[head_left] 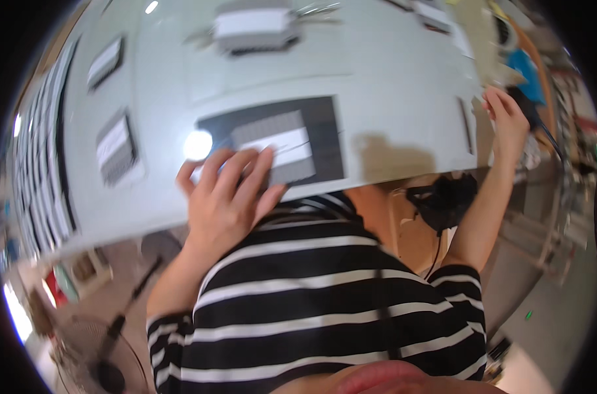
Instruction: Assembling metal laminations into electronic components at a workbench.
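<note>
My left hand (227, 187) rests with fingers spread at the near edge of a dark rectangular sheet (328, 141). Its fingertips touch or overlap the left side of a grey ribbed pack (272, 125) with a white band (290, 150), which lies on that sheet. A thin dark line crosses the band. My right hand (507, 119) is stretched out to the table's right edge, fingers drawn together in a pinch. Whatever they hold, if anything, is too blurred to make out. Close beyond it are a blue object (526, 75) and a dark object (527, 104).
On the pale table (403, 85) are a larger banded grey stack (255, 29), smaller banded packs (116, 150) at left and long dark strips (45, 151) along the left edge. A dark strip (466, 125) lies at right. A floor fan (104, 361) stands lower left.
</note>
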Tool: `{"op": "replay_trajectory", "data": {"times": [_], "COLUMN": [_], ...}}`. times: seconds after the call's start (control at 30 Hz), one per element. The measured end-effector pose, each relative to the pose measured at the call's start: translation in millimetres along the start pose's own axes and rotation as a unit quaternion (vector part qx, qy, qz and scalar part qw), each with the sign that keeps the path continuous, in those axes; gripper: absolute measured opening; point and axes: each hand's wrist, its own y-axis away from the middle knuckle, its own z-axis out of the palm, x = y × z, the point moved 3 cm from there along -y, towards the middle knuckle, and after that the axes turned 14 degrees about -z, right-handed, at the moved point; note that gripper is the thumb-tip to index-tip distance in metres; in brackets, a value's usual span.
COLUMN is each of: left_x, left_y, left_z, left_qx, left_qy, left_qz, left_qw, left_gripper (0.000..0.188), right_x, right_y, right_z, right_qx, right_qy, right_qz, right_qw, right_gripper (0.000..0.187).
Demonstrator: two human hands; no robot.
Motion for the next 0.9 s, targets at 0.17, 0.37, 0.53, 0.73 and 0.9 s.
{"op": "replay_trajectory", "data": {"times": [0.17, 0.37, 0.53, 0.73, 0.9], "left_x": [-2.0, 1.9, 1.5, 1.3, 2.2], "left_y": [-0.5, -1.8, 0.9, 1.4, 0.4], "left_z": [7.6, 8.6, 7.6, 9.6, 9.3], "left_qx": [0.012, 0.004, 0.01, 0.009, 0.002], "left_qy": [0.011, 0.018, 0.02, 0.025, 0.03], "left_qz": [0.004, 0.006, 0.007, 0.01, 0.013], "left_qw": [1.0, 1.0, 1.0, 1.0, 0.999], "left_gripper": [0.047, 0.048, 0.046, 0.046, 0.047], "right_x": [-120.0, -152.5, -158.6, -158.3, -157.6], "right_y": [118.3, 163.0, 169.5, 172.1, 171.2], "right_z": [105.2, 161.9, 162.2, 166.0, 163.9], "right_qx": [-0.23, -0.252, -0.249, -0.239, -0.222], "right_qy": [-0.283, -0.107, -0.017, 0.011, -0.021], "right_qz": [-0.019, -0.139, -0.186, -0.2, -0.183], "right_qw": [0.931, 0.952, 0.95, 0.95, 0.957], "right_gripper": [0.015, 0.009, 0.01, 0.01, 0.01]}}
